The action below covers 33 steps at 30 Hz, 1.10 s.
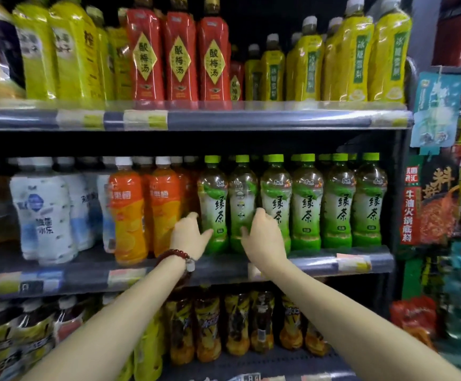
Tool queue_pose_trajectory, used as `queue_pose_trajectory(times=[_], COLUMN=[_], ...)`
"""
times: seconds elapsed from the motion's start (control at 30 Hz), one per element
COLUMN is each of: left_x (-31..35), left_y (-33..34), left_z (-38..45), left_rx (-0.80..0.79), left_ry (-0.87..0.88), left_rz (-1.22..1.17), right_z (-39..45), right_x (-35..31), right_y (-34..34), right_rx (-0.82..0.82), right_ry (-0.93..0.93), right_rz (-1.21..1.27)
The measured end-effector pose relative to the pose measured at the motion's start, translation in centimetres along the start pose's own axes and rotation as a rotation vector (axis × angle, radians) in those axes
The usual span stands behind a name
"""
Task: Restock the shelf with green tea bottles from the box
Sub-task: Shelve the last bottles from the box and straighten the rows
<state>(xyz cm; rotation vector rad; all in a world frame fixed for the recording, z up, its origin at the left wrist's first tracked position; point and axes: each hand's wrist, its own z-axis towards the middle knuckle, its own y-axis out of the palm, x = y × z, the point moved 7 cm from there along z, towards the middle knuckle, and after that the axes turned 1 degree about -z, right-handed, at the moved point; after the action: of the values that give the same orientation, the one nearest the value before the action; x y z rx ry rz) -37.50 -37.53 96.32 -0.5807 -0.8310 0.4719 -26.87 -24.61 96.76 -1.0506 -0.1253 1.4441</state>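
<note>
Shop shelf [320,264], middle tier: green tea bottles [336,204] in upright row at right, orange bottles [127,213] just left. Left hand [189,235] fingers curled round leftmost green bottle [214,204]; right hand [263,233] fingers grasp turned-label bottle [241,204] beside it. Bead bracelet [173,255] on left wrist.

both arms reach forward; left hand [189,233] and right hand [262,232] raised, fingers curled, thumbs out
</note>
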Motion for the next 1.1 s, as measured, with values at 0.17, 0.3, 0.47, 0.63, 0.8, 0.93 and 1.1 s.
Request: queue_pose_trajectory(times=[0.17, 0.3, 0.47, 0.63, 0.8, 0.93, 1.1], left_x=[-0.6, -0.9, -2.1, -2.6, -2.1, -2.4, -2.6], left_y=[1.4, 1.1, 0.6, 1.3, 1.9, 1.7, 2.4], left_z=[-0.2, 0.4, 1.4, 1.7, 1.3, 1.8, 1.3], left_rx=[-0.135, -0.111, -0.098, -0.176, -0.151, -0.203, -0.338], left_ry=[-0.019, -0.047, -0.100, -0.101, -0.094, -0.092, -0.085], left_rz=[-0.189, -0.328, -0.352, -0.384, -0.398, -0.440, -0.570], right_z=[0.4, 0.9, 1.0, 0.9, 0.6, 1.0, 1.0], right_x=[0.6, 0.3, -0.5, 0.3, 0.9, 0.5, 0.6], right_y=[2.6, 3.2, 3.3, 3.5, 3.2, 2.7, 3.4], right_rx=[-0.063, 0.041, 0.075, -0.063, -0.021, -0.056, -0.213], right_ry=[0.254, 0.296, 0.296, 0.271, 0.297, 0.263, 0.238], right_rz=[0.169, 0.180, 0.155, 0.282, 0.343, 0.303, 0.316])
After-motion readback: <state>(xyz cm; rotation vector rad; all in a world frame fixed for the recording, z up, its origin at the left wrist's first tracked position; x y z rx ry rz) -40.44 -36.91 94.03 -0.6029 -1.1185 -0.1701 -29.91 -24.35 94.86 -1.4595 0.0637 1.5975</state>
